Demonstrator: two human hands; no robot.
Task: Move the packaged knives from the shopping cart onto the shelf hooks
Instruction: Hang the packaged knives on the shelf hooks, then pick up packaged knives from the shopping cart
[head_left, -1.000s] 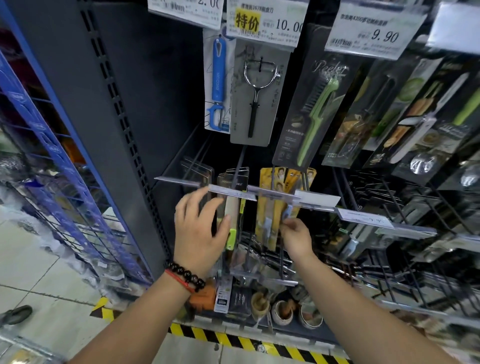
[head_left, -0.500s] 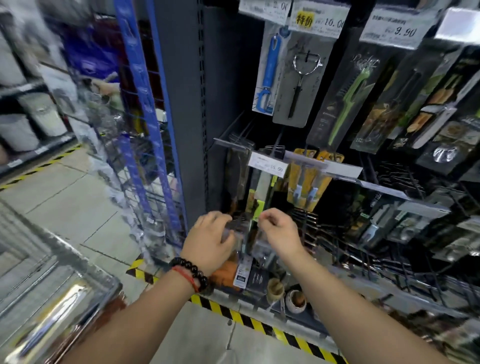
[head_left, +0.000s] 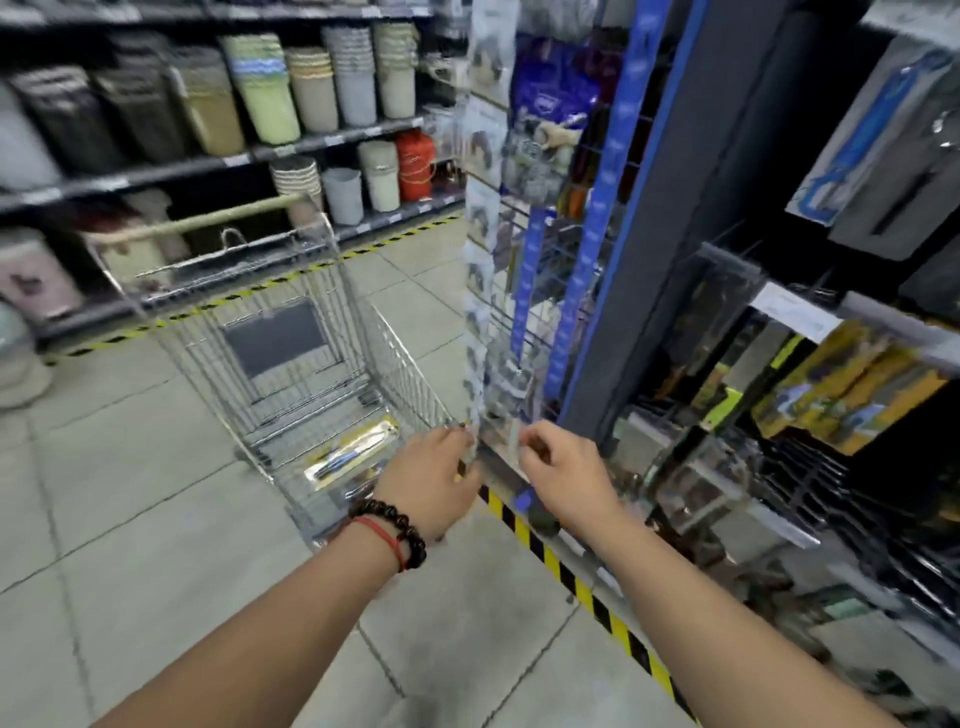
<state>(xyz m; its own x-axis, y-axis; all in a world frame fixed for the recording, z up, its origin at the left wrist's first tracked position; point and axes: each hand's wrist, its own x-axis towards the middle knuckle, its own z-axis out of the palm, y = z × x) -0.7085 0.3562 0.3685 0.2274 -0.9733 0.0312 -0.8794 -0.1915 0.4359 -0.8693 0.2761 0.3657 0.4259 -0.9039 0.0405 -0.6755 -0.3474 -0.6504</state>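
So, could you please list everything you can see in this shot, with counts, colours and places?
shopping cart: one, silver wire, centre-left on the floor.
packaged knife: one plainly visible, yellow card, in the cart's bottom.
bins: many, mixed colours, far shelves, upper left.
hook shelf: one, dark, right; blurred packages hanging.
hazard tape: yellow-black, along the shelf base.
left hand: beaded bracelet, over the cart's near corner.
right hand: beside it, fingers curled; grip unclear.
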